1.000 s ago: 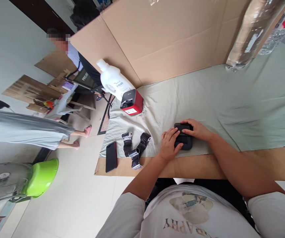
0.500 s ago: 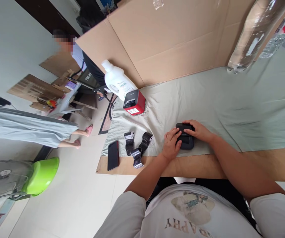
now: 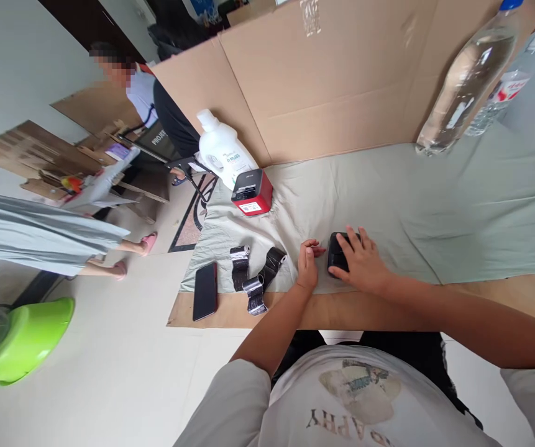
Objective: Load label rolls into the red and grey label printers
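A small black box-shaped device [image 3: 337,248] lies on the cloth near the table's front edge. Across its top my right hand [image 3: 363,261] rests with fingers spread, hiding much of it. Just left of the device is my left hand [image 3: 308,266], turned on its side, fingers loosely bent and holding nothing. Farther left lie partly unrolled rolls of dark printed paper, one roll [image 3: 239,267] beside another [image 3: 271,264] and a third [image 3: 255,295] in front. A phone [image 3: 205,292] with a dark screen lies beyond them.
A red and black boxy machine [image 3: 253,191] stands by a white jug [image 3: 225,149]. Cardboard [image 3: 342,74] walls the back, with clear bottles [image 3: 470,81] at right. A green basin [image 3: 29,338] is on the floor. Two other people are at left.
My left hand has come off the black device and moved left. My right hand has spread its fingers flat over the top. The camera view has shifted slightly.
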Motion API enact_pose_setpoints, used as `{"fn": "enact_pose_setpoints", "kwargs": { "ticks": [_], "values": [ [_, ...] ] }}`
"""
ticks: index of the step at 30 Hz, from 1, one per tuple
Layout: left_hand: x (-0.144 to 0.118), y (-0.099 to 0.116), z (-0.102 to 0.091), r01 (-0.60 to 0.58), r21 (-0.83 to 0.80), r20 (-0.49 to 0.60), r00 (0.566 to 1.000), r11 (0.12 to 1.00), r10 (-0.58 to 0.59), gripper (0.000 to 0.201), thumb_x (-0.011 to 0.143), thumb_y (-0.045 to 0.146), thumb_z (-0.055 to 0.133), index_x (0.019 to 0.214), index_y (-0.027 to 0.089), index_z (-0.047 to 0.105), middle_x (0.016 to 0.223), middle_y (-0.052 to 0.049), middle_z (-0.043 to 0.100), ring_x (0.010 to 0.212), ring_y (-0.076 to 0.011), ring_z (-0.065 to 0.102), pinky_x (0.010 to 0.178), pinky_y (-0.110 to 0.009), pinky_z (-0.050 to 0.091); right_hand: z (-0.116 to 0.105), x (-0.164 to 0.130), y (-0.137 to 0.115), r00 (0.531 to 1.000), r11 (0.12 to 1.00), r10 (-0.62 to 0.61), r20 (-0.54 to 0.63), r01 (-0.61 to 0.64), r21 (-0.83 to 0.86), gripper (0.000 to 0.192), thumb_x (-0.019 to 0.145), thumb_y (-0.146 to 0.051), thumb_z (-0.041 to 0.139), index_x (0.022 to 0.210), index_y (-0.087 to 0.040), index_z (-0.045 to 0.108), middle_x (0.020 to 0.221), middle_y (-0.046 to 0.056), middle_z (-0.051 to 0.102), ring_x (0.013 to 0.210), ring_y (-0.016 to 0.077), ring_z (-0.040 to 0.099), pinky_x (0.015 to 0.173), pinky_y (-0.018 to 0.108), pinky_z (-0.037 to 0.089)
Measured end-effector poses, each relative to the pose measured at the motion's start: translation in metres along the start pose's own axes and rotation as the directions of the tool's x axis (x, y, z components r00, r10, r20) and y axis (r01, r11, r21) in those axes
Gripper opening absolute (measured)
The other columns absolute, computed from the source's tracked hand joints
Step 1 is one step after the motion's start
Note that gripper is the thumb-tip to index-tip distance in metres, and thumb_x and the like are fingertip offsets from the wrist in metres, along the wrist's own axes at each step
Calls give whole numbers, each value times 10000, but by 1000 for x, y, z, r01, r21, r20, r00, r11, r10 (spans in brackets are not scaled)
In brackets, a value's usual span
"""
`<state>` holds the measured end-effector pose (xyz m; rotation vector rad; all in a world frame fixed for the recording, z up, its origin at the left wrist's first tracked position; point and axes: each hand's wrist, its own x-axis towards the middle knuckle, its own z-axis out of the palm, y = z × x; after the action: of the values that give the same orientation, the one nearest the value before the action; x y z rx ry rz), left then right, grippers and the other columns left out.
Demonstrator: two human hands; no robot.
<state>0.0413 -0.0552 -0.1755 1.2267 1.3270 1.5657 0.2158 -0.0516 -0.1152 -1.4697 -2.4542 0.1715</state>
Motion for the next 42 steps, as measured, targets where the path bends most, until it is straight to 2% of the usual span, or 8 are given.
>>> {"fn": "enact_pose_setpoints", "kwargs": {
  "ticks": [8,14,21,28,32,35,38,42],
  "values": [
    [-4,2,-1,-12,84,35,999,996,9,543,949,674,374,1073,190,589,1009,-88,640,878,-180,662,874,-396,548,3,-2,-20,984,994,50,169,-33,-106,929,842,-623,606,1569,-126,307,1656,195,173,1491,529,72,1114,716,252],
    [-3,4,-1,-14,130,17,1000,991,12,569,939,699,358,1048,190,587,935,-82,637,883,-193,652,857,-385,550,-16,7,-38,949,980,195,249,-182,-74,940,827,-632,607,1590,-214,251,1682,157,59,1456,581,134,1026,655,409],
    [-8,11,-2,-126,337,138,987,933,83,439,989,572,358,1011,202,591,971,-84,626,920,-203,639,889,-405,532,-31,17,-17,899,987,149,411,-158,-10,1042,705,-446,716,1596,-269,204,1690,117,-29,1444,586,155,1007,649,421],
    [-18,17,2,-375,630,403,906,680,126,199,920,228,495,1065,173,620,1189,-133,622,1141,-261,587,994,-471,492,-29,4,12,922,992,85,378,-114,56,1008,714,-443,672,1593,-287,205,1686,131,27,1214,430,522,921,532,493],
    [-23,22,7,-547,676,594,801,493,74,417,901,228,555,1317,212,558,1448,-124,541,1399,-327,430,1106,-568,381,-37,37,62,963,992,65,260,-91,88,1006,693,-435,680,1577,-195,265,1662,164,155,1265,419,499,1026,529,438],
    [-24,26,10,-609,672,670,742,422,3,463,931,231,522,1393,261,519,1519,-73,497,1467,-320,351,1148,-600,315,-52,82,125,968,976,210,140,-216,32,995,711,-453,680,1571,-162,274,1656,184,150,1339,430,446,1096,518,386],
    [-23,27,11,-594,689,665,746,415,-38,448,942,237,500,1389,240,534,1521,-76,498,1462,-310,368,1157,-598,312,-66,122,194,888,891,452,81,-454,5,998,716,-454,690,1574,-170,266,1658,178,137,1332,439,459,1085,510,406],
    [-23,26,9,-584,680,662,749,442,-28,453,931,249,512,1382,247,549,1510,-88,508,1459,-310,380,1149,-603,333,-71,142,264,804,804,595,-5,-594,21,928,722,-453,685,1536,-163,348,1643,179,181,1371,438,411,1093,520,399]
  ]
}}
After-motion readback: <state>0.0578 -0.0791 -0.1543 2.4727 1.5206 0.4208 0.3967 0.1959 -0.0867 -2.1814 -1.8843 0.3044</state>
